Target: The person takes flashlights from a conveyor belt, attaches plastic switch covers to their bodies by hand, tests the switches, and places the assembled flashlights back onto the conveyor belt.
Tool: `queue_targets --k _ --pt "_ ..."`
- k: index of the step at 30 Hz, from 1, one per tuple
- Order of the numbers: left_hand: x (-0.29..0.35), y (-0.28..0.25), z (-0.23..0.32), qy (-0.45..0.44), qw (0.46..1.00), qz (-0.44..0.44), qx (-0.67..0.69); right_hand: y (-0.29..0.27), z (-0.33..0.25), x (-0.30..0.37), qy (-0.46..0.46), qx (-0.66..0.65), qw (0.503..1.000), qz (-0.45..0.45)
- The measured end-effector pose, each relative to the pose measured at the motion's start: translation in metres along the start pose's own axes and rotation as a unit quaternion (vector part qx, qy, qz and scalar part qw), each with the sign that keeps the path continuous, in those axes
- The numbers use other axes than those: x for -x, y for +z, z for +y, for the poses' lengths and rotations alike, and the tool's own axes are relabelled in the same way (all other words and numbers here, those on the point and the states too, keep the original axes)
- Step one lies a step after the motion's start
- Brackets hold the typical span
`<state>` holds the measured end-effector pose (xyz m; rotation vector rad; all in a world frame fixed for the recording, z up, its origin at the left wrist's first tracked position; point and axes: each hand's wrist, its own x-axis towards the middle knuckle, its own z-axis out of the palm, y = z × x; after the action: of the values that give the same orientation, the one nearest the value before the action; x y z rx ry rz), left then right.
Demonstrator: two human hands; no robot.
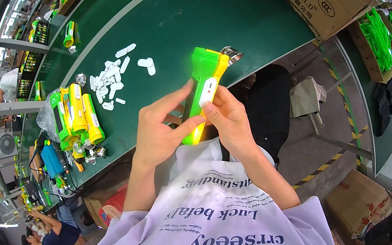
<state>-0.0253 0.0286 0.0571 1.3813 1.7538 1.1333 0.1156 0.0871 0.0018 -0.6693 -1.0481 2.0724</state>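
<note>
A green and yellow flashlight body (200, 68) is held upright in front of my chest, wide end away from me. Around its green side my left hand (156, 122) is closed, thumb near the lower end. My right hand (230, 120) grips the yellow side, and its thumb rests at the lower end of a white switch cover (208, 90) set on the body. A shiny silver reflector (233, 55) shows beside the wide end; whether it is attached cannot be made out. The fingers behind the body are partly hidden.
Loose white switch covers (109, 78) lie scattered on the green table (169, 28). To the left sit several flashlight bodies (77, 113), silver reflectors and a blue tool (53, 160). A cardboard box (322, 10) stands at the far right edge. Other people work at the left.
</note>
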Motion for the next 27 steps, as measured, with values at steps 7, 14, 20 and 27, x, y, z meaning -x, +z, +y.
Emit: queue_targets --k 7,14,20,27 --pt "0.009 0.032 -0.009 0.144 0.966 0.078 -0.198 0.002 -0.001 0.005 0.077 -0.159 0.983 0.056" --pt "0.017 0.041 -0.008 0.046 0.994 0.094 -0.027 -0.008 -0.001 0.015 0.147 -0.075 0.984 0.071" --pt "-0.012 -0.012 -0.039 0.108 0.992 -0.029 -0.053 -0.015 -0.009 0.021 0.164 -0.08 0.978 0.104" --pt "-0.087 -0.114 -0.095 0.142 0.909 -0.025 -0.392 -0.022 -0.016 0.026 0.147 -0.068 0.978 0.128"
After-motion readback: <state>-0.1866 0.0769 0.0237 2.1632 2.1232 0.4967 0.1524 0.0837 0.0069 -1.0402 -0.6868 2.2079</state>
